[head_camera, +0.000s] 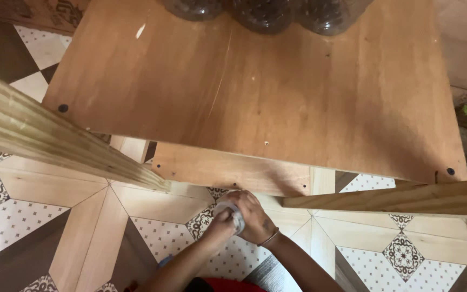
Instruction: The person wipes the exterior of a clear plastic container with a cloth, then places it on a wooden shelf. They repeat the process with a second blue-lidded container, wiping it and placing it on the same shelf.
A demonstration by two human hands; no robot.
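Wooden table (pixel 277 92) fills the view above a tiled floor (pixel 39 216); two planks (pixel 44 135) cross its front; below its edge, right hand (pixel 255 216) and left hand (pixel 220 221) both clasp a small white roll (pixel 232 211).

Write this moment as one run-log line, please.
view: head | left hand and right hand: together on a small white roll | above: wooden table | floor: patterned tiles

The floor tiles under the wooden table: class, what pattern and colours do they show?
The floor tiles show geometric cream, tan and dark brown shapes with dotted and floral motifs; seen best in the head view.
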